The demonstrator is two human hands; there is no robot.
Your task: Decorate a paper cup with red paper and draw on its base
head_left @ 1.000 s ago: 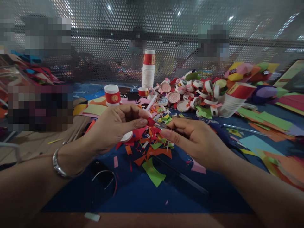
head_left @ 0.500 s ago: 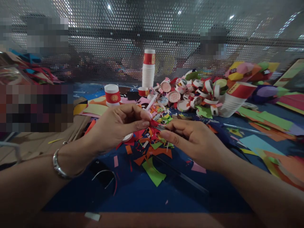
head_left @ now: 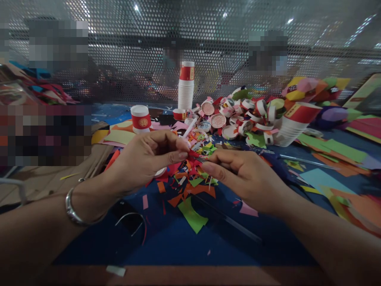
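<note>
Thumb and fingertips of my left hand (head_left: pixel 149 161) pinch a small red paper piece (head_left: pixel 193 153) above a heap of paper scraps. From the right, my right hand (head_left: pixel 242 174) is closed on a slim metal-tipped tool (head_left: pixel 200 159), whose tip meets the red piece. Most of that tool is hidden by the fingers, so its exact kind cannot be made out. Below both hands lie colourful paper scraps (head_left: pixel 205 192) and a larger green paper piece (head_left: pixel 193 216). A white stick (head_left: pixel 190 128) rises just behind my left fingertips.
A tall stack of paper cups (head_left: pixel 186 93) stands at the back, a red and white cup (head_left: pixel 140 119) to its left. Cut cup pieces (head_left: pixel 218 121) are piled behind my right hand, beside a tilted cup stack (head_left: pixel 297 123). Coloured sheets (head_left: pixel 333 151) lie at right on the blue table (head_left: pixel 178 250).
Both hands stay almost in place. The fingers of my right hand and the metal tip shift very slightly against the red paper.
</note>
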